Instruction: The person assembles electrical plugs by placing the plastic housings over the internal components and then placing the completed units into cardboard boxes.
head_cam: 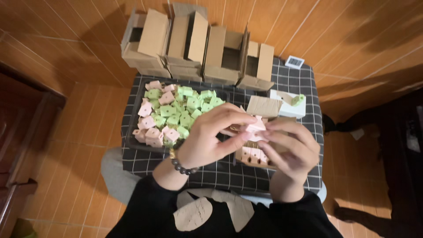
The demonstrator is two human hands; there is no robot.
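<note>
Both hands meet over the middle of the checked table, pinching one small pink block between their fingertips. My left hand, with a dark bead bracelet at the wrist, grips it from the left. My right hand grips it from the right. Under the hands lies an open cardboard box with a row of pink blocks inside; its raised flap shows above my fingers. To the left sits a dark tray heaped with several pink and green blocks.
The small table has a black-and-white checked cloth. Several open cardboard boxes stand along its far edge. A white box holding a green block sits at the right, a small white device beyond it. Wooden floor lies all around.
</note>
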